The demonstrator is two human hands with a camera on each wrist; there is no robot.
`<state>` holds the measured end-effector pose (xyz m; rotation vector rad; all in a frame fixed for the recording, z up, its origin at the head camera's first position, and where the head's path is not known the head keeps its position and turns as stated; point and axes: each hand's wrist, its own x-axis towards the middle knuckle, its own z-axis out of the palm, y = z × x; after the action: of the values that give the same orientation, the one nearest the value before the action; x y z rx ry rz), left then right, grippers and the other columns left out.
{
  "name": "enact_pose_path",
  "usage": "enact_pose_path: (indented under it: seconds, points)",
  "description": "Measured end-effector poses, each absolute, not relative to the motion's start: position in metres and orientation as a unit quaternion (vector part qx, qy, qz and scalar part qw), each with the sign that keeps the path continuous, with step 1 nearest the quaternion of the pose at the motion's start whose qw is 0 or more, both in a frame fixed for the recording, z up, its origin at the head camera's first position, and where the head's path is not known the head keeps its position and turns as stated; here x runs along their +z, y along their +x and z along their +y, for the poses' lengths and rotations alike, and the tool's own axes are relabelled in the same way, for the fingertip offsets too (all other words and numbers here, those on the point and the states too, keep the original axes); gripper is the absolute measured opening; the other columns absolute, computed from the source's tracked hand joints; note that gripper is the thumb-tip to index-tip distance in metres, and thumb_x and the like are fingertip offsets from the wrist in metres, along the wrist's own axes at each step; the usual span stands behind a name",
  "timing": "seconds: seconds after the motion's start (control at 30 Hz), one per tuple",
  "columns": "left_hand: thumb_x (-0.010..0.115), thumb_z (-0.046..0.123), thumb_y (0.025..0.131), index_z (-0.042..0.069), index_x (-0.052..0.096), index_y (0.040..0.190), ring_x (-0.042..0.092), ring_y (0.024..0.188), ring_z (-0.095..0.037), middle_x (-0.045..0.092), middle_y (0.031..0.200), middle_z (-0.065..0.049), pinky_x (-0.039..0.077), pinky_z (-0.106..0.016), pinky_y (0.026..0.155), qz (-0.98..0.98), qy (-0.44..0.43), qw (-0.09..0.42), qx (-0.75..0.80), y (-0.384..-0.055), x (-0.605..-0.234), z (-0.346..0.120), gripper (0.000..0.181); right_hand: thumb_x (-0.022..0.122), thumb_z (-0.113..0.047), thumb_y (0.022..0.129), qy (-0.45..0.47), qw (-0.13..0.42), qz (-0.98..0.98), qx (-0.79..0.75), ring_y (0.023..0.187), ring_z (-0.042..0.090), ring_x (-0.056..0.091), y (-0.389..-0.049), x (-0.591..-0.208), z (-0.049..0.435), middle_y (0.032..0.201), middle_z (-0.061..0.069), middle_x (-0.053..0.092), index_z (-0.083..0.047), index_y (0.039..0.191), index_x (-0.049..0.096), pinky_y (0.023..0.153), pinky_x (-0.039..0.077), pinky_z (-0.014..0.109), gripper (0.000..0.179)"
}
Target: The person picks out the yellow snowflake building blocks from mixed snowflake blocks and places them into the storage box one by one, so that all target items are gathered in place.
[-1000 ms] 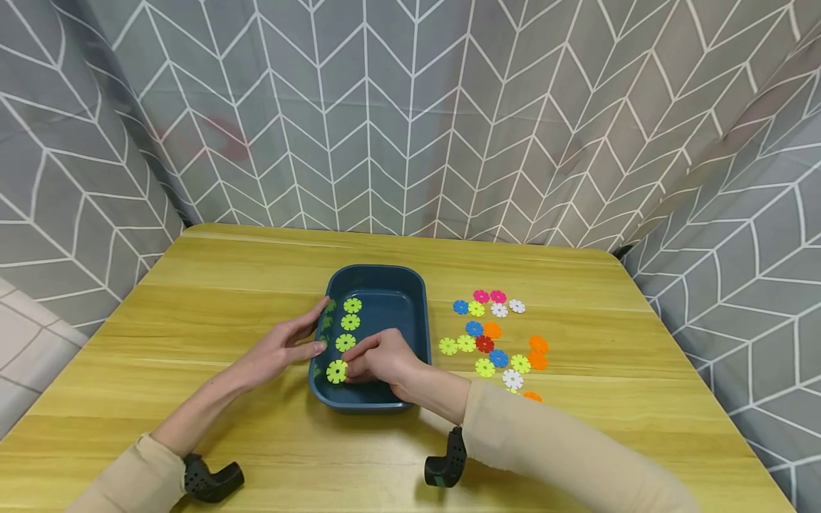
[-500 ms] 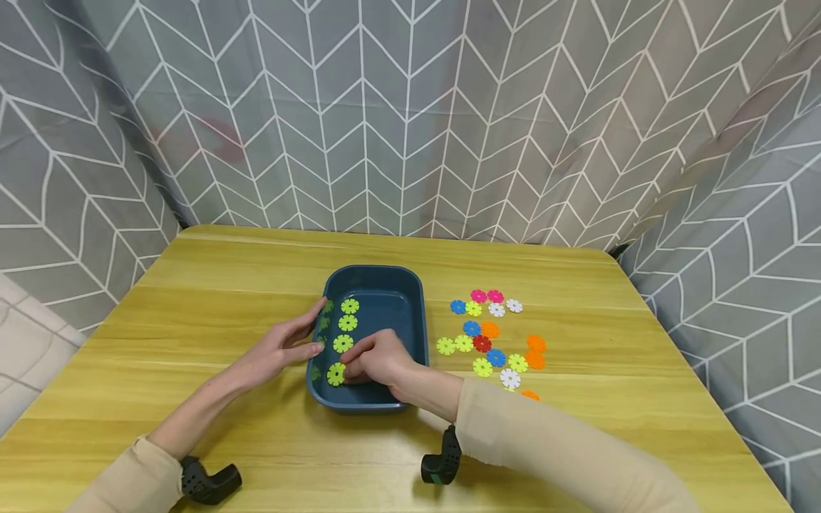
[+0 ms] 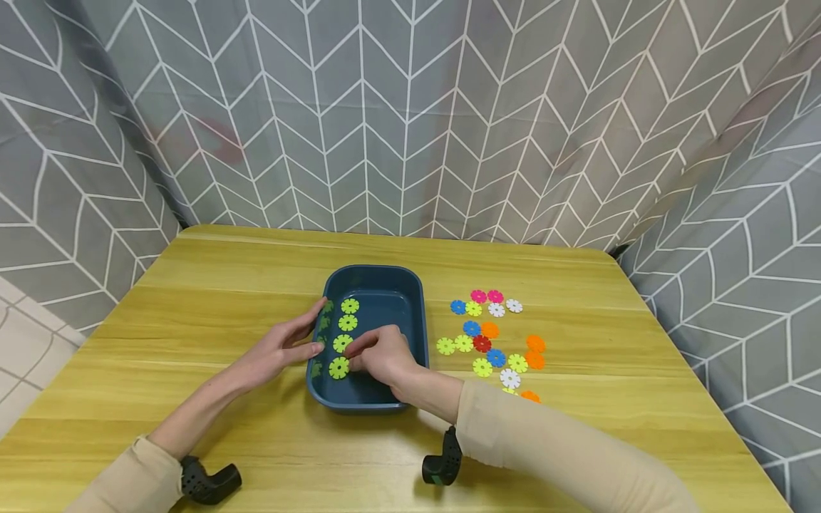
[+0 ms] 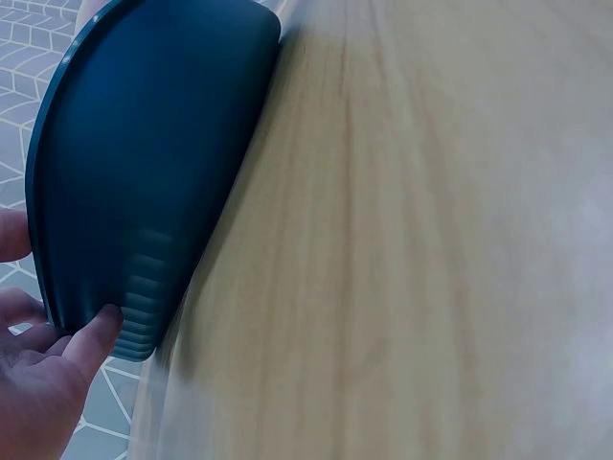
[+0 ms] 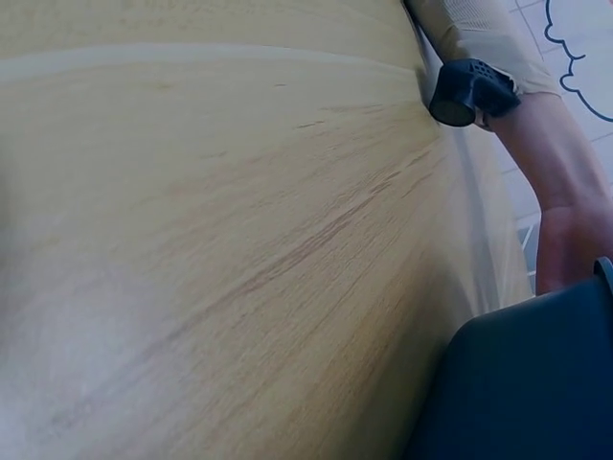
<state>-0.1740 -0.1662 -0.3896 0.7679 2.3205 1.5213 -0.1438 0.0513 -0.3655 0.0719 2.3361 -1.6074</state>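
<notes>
A dark blue plastic tub (image 3: pixel 385 410) stands on the wooden table. My left hand (image 3: pixel 279 349) grips its left wall, thumb on the inner side and fingers outside; the left wrist view shows the fingers round the tub's rim (image 4: pixel 34 182). Inside, along the left side, yellow-green interlocking snowflake discs (image 3: pixel 348 323) form a column. My right hand (image 3: pixel 388 360) reaches into the tub over the right rim, its thumb and forefinger pinching the right edge of the nearest yellow-green snowflake disc (image 3: pixel 338 368). The curled other fingers are partly hidden. The right wrist view catches only the tub's outside (image 5: pixel 536 383).
Right of the tub, loose snowflake discs lie scattered: pink (image 3: pixel 478 296), blue (image 3: pixel 496 358), red (image 3: pixel 482 343), white (image 3: pixel 510 378), orange (image 3: pixel 536 344) and yellow-green (image 3: pixel 482 367). The right forearm partly covers the nearest ones. A patterned grey curtain (image 3: pixel 398 121) hangs behind the table.
The nearest disc has shifted slightly away from me and right, closer to the column, with my right fingers. My left hand stays on the tub wall.
</notes>
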Motion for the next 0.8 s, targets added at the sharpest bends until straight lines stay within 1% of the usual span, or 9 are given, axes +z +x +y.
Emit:
enact_pose_path:
  seconds: [0.27,0.5,0.67,0.8]
  points:
    - [0.054,0.016,0.102,-0.001,0.016,0.158,0.017,0.149,-0.048,0.011,0.166,-0.022,0.02,-0.056,0.117,0.799,0.267,0.13,0.523,-0.1745,-0.3898,-0.1661,0.07,0.075,0.004,0.08,0.035,0.155,0.805,-0.571,0.081,0.012,0.065,-0.1439,-0.3656,0.0518,0.09,0.005,0.074,-0.003,0.091,0.079,0.072,0.056,0.025,0.013]
    - [0.054,0.015,0.102,0.0,0.016,0.159,0.017,0.149,-0.047,0.01,0.166,-0.022,0.02,-0.056,0.116,0.8,0.269,0.128,0.52,-0.175,-0.3907,-0.1664,0.07,0.073,0.005,0.081,0.039,0.152,0.799,-0.581,0.085,0.012,0.065,-0.1444,-0.3658,0.0529,0.089,0.006,0.075,-0.001,0.093,0.078,0.074,0.057,0.026,0.015]
    - [0.054,0.015,0.102,-0.001,0.015,0.158,0.017,0.149,-0.047,0.01,0.166,-0.021,0.02,-0.056,0.116,0.8,0.269,0.128,0.521,-0.175,-0.391,-0.166,0.07,0.074,0.006,0.081,0.04,0.154,0.795,-0.585,0.081,0.011,0.066,-0.1449,-0.3666,0.0528,0.087,0.006,0.075,0.0,0.093,0.078,0.074,0.058,0.026,0.014]
    - [0.053,0.015,0.102,0.0,0.015,0.159,0.017,0.15,-0.047,0.01,0.166,-0.021,0.02,-0.056,0.117,0.8,0.27,0.129,0.52,-0.1745,-0.391,-0.1662,0.07,0.074,0.006,0.081,0.043,0.156,0.789,-0.593,0.08,0.011,0.067,-0.1447,-0.3671,0.0526,0.087,0.007,0.075,0.0,0.093,0.077,0.077,0.06,0.029,0.014]
